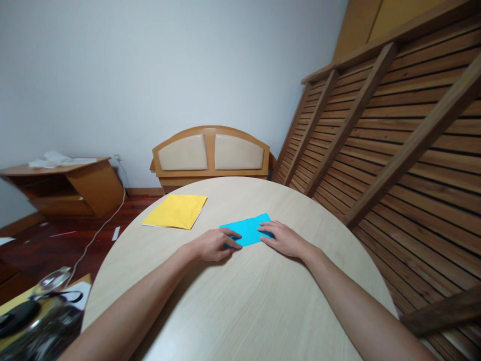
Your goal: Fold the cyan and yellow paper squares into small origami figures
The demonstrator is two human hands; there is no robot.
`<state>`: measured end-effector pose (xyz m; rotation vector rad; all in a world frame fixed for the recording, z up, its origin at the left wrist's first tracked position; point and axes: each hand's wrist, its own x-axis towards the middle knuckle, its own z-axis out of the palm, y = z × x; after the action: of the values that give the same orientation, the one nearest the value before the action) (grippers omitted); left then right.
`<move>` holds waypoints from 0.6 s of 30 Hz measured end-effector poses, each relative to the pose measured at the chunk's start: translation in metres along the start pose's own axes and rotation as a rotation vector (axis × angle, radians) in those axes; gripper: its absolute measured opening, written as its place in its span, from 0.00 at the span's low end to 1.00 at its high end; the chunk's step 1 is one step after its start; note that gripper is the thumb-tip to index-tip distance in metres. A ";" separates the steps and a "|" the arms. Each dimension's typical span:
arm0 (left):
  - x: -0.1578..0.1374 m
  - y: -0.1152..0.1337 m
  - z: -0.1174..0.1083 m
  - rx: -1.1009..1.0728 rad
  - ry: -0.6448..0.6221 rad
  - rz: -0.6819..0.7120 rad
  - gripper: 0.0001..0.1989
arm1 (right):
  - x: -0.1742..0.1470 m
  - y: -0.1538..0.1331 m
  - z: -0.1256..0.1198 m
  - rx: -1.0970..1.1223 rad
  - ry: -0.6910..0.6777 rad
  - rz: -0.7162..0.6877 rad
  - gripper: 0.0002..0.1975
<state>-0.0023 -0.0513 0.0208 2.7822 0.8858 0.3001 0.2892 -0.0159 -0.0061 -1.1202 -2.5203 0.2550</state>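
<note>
- left hand (215,244): loosely spread, fingertips resting on the left end of the blue paper (248,230), not clenched.
- right hand (282,238): relaxed, fingers laid over the right end; touching both ends probably keeps the sheet flat and still.
- the blue paper lies on the round table (240,311), between the hands.
- yellow paper (176,210): farther left, apart, likely out of the way.
- no legible brands or writing.

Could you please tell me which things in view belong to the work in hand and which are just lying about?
In hand:
Blue paper, touched by left hand and right hand
Round table beneath it

Lying about:
Yellow paper, untouched, though possibly related
White strip on the floor
White material on the cabinet
</note>
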 end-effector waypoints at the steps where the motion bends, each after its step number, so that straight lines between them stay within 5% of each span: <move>1: 0.000 0.000 -0.001 0.001 -0.009 0.010 0.16 | 0.000 0.001 0.000 0.002 0.002 0.000 0.21; 6: 0.001 0.003 -0.001 -0.048 0.034 -0.022 0.17 | -0.001 0.005 -0.001 0.032 0.005 -0.015 0.19; 18: 0.008 -0.001 0.015 0.245 0.183 -0.269 0.23 | -0.001 -0.023 -0.023 0.134 -0.025 -0.096 0.11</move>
<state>0.0074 -0.0480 0.0074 2.8350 1.4115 0.4324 0.2836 -0.0313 0.0215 -0.9477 -2.5286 0.4073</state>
